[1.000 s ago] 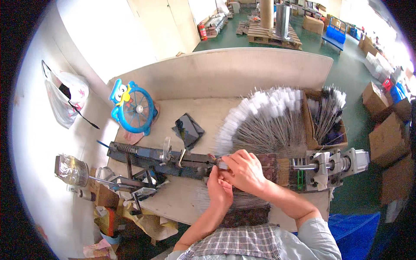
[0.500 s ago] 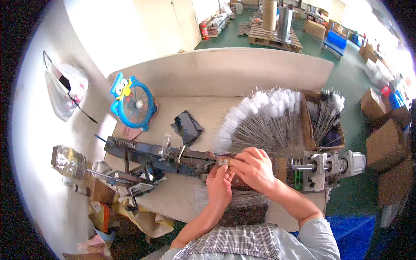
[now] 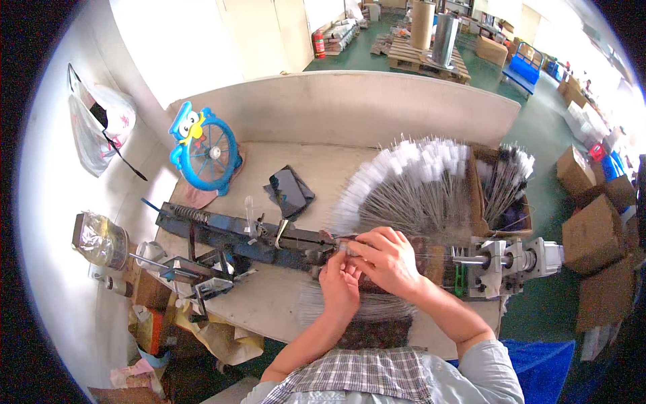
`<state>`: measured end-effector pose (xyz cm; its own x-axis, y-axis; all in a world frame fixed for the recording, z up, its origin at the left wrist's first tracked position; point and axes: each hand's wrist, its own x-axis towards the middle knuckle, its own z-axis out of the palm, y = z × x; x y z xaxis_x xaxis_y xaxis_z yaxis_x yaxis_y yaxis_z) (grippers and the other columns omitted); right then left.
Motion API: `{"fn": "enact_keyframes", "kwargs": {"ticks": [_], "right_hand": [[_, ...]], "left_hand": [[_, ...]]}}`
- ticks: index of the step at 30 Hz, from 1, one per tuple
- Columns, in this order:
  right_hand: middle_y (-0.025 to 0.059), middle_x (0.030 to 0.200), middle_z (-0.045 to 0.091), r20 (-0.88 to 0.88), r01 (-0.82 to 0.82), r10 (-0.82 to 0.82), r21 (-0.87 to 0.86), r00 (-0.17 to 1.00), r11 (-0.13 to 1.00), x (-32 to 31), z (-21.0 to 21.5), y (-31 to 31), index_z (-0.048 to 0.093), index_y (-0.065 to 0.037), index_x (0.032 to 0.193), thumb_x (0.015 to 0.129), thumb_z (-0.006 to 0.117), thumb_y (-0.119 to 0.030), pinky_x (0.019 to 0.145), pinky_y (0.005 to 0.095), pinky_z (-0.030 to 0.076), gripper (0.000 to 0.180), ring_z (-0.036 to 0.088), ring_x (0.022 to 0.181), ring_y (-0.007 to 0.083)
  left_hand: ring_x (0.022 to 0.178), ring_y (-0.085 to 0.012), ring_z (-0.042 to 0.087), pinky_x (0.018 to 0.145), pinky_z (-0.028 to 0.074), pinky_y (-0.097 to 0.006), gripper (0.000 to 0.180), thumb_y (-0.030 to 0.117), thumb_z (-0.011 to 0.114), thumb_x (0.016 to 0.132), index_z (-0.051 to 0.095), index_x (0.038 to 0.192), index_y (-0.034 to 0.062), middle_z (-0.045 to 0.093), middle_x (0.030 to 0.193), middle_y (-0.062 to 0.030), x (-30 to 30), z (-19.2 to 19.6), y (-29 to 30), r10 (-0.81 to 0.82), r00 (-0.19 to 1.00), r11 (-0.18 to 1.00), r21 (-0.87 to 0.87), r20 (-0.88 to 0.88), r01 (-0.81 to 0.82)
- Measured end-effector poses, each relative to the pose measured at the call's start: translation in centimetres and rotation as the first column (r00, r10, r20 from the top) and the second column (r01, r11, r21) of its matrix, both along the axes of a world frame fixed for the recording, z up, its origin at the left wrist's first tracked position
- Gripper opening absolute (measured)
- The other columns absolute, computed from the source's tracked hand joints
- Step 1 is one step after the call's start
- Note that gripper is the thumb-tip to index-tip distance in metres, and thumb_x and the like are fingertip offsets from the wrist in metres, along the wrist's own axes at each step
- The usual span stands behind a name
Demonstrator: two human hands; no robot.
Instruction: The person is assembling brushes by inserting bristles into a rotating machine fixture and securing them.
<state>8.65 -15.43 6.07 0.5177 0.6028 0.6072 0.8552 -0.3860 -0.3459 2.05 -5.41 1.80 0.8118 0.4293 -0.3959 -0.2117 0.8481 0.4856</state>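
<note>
My left hand (image 3: 341, 288) and my right hand (image 3: 388, 261) meet at the middle of a long bench-mounted machine (image 3: 296, 245). Fingertips of both are pinched together around a small pale piece (image 3: 345, 248), mostly covered by the fingers, whose kind I cannot make out. Just beyond them fans out a big pile of white-tipped wire brushes (image 3: 417, 182). A bundle of thin wires (image 3: 387, 308) lies on the near side, below my right wrist. To the right, a shaft (image 3: 473, 260) runs into a clamped holder with a grey motor (image 3: 550, 258).
Dark-tipped brushes stand in a cardboard box (image 3: 479, 202). A blue duck-shaped fan (image 3: 214, 153) and a dark phone (image 3: 288, 192) sit on the table's far left. Metal brackets (image 3: 202, 273) jut out at the near left. Cartons (image 3: 592, 229) are stacked on the right.
Both hands stay at the same spot on the machine. The fingers have closed in, covering more of the small pale piece. The whole view has shifted slightly.
</note>
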Motion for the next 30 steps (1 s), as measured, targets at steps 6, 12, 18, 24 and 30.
{"fn": "enact_keyframes", "kwargs": {"ticks": [6,12,18,24,30], "right_hand": [[0.0009,0.092,0.062,0.000,0.010,-0.010,0.036,1.000,0.999,0.0,-0.2,-0.4,0.068,-0.011,0.091,0.065,0.071,-0.019,0.075,0.0337,0.046,0.028,0.057,0.090,0.0204],[0.0009,0.092,0.062,0.016,0.019,-0.019,0.022,1.000,1.000,-0.1,-0.1,-0.6,0.068,-0.012,0.091,0.065,0.071,-0.019,0.074,0.0341,0.045,0.027,0.058,0.088,0.0202],[0.0003,0.092,0.063,0.018,0.040,-0.041,0.062,0.999,0.997,-0.2,-0.6,0.4,0.068,-0.012,0.089,0.063,0.071,-0.020,0.073,0.0338,0.045,0.027,0.058,0.087,0.0194],[-0.0003,0.090,0.063,0.056,0.093,-0.098,0.092,0.994,0.991,-0.4,-0.3,0.0,0.068,-0.013,0.087,0.062,0.072,-0.020,0.070,0.0329,0.045,0.027,0.059,0.084,0.0181],[-0.0008,0.090,0.062,0.062,0.084,-0.088,0.066,0.994,0.994,-0.5,-0.2,-0.8,0.068,-0.013,0.087,0.061,0.072,-0.019,0.069,0.0323,0.045,0.027,0.058,0.084,0.0177]], "left_hand": [[0.073,-0.0105,0.054,0.070,0.044,-0.026,0.003,0.008,0.054,0.084,0.054,0.082,0.0062,0.056,0.079,-0.0013,0.0,0.2,-0.1,-0.007,1.000,0.998,0.059,-0.015,0.008],[0.076,-0.0112,0.055,0.071,0.044,-0.026,0.002,0.006,0.052,0.085,0.053,0.084,0.0052,0.058,0.083,-0.0023,0.0,0.2,-0.2,-0.018,1.000,0.994,0.105,0.017,0.016],[0.083,-0.0126,0.055,0.075,0.044,-0.027,0.006,0.009,0.054,0.085,0.051,0.088,0.0053,0.057,0.088,-0.0032,-0.2,-0.7,0.2,-0.013,1.000,1.000,-0.002,-0.010,0.013],[0.084,-0.0130,0.056,0.077,0.044,-0.028,0.005,0.009,0.054,0.084,0.051,0.087,0.0055,0.057,0.088,-0.0032,-0.2,-0.7,0.3,-0.049,0.999,0.999,0.011,0.001,0.049],[0.083,-0.0134,0.056,0.077,0.045,-0.029,0.006,0.005,0.054,0.084,0.054,0.089,0.0044,0.059,0.092,-0.0042,0.1,-0.2,-0.1,-0.012,1.000,0.989,0.151,0.028,0.008]]}}
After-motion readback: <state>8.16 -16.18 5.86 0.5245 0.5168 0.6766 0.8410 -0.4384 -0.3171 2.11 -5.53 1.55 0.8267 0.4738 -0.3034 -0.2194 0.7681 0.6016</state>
